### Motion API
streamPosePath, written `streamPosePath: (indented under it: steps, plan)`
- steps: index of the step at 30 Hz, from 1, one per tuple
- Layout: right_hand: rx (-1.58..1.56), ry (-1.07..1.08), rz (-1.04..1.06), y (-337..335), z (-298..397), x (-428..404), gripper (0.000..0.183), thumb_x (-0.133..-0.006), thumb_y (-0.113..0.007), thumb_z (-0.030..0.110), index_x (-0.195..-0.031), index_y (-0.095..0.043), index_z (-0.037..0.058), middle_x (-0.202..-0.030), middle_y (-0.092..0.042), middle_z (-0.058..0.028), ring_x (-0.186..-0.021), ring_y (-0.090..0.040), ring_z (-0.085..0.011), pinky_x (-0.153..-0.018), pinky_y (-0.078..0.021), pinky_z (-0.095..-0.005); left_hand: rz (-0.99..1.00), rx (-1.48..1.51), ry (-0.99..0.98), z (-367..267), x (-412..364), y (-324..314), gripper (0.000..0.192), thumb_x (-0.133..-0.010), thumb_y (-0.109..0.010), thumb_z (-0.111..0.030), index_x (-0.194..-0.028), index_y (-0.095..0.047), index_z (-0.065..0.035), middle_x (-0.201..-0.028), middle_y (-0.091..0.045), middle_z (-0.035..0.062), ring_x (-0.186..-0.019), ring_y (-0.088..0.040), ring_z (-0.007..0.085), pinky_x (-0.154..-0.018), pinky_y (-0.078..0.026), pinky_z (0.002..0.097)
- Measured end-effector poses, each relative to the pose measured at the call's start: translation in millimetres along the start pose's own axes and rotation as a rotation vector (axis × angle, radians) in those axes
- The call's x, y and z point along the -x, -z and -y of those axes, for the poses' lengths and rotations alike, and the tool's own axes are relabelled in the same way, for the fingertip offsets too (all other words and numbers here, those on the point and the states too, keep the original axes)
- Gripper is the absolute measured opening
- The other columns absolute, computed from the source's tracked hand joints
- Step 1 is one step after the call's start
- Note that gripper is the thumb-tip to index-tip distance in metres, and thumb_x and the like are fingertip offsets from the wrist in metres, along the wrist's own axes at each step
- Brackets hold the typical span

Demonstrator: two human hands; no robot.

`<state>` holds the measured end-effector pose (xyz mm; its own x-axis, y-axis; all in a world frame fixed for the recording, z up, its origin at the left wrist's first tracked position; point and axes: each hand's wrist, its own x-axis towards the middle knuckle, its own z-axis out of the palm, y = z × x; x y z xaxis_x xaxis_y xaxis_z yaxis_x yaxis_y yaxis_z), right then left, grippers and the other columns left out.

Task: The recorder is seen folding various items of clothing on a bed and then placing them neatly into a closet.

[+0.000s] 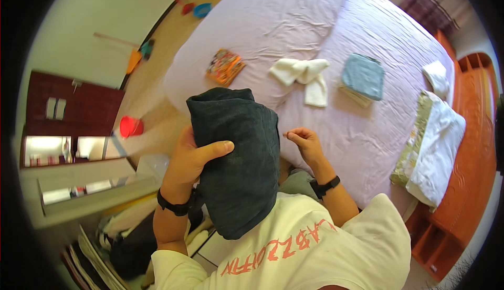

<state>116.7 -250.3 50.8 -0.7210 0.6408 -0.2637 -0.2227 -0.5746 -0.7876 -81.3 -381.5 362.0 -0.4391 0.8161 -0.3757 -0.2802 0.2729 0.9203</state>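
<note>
A dark, nearly black folded garment is held up in front of my chest. My left hand grips it from the left side, thumb flat on its face and the other fingers hidden behind. To its right, apart from the cloth, my right hand hovers with fingers curled in and the tips together; nothing shows in it. Beyond, on the bed, lie an orange patterned folded cloth, a loosely twisted white cloth and a stack topped by a blue-grey folded cloth.
The bed's lilac sheet spreads ahead. A pillow lies by the orange wooden headboard. On the floor at left are a red bucket, a blue basin and an orange dustpan. Clothes hang at lower left.
</note>
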Motion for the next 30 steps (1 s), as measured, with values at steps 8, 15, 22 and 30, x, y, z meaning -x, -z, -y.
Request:
streamPosePath:
  steps: [8,15,22,30]
  plan:
    - [-0.351,-0.535,0.541,-159.3,-182.9,-34.4,0.023,-0.095,-0.068,0.028,-0.111,-0.065,0.0124,-0.115,-0.065,-0.0011,-0.109,-0.06,-0.0167,-0.097,-0.0467,-0.0377,-0.367,0.145,-0.177,-6.7,165.8,142.7,0.051,-0.075,-0.072,0.007,-0.124,-0.06,0.0012,-0.112,-0.069,0.0105,-0.1,-0.067,0.0198,-0.089,-0.053,0.0341]
    - [-0.62,-0.713,0.826,-371.5,-286.7,-30.5,0.037,-0.098,-0.061,0.024,-0.13,-0.057,0.0063,-0.124,-0.063,-0.0049,-0.116,-0.058,-0.02,-0.103,-0.0455,-0.0391,-0.722,0.327,-0.413,-26.5,305.9,264.6,0.051,-0.072,-0.066,0.007,-0.123,-0.06,0.0034,-0.111,-0.068,0.0163,-0.094,-0.07,0.0264,-0.083,-0.058,0.0365]
    - [-0.141,-0.648,1.058,-569.8,-268.4,-8.9,0.022,-0.098,-0.058,0.017,-0.114,-0.063,0.0033,-0.107,-0.067,-0.0046,-0.101,-0.062,-0.0147,-0.093,-0.0487,-0.0308,-1.152,-0.137,-0.569,-43.2,445.0,386.9,0.058,-0.076,-0.076,-0.007,-0.129,-0.055,0.0034,-0.116,-0.065,0.0115,-0.103,-0.064,0.0212,-0.094,-0.049,0.0325]
    - [0.062,-0.15,1.452,-879.9,-214.5,13.8,0.009,-0.095,-0.065,0.013,-0.1,-0.067,0.0055,-0.097,-0.062,0.0042,-0.092,-0.055,-0.007,-0.084,-0.0433,-0.0232,-1.873,-0.237,-0.615,-45.6,641.2,440.7,0.055,-0.085,-0.076,-0.022,-0.127,-0.058,0.0082,-0.108,-0.069,0.0093,-0.094,-0.067,0.0161,-0.086,-0.053,0.0287]
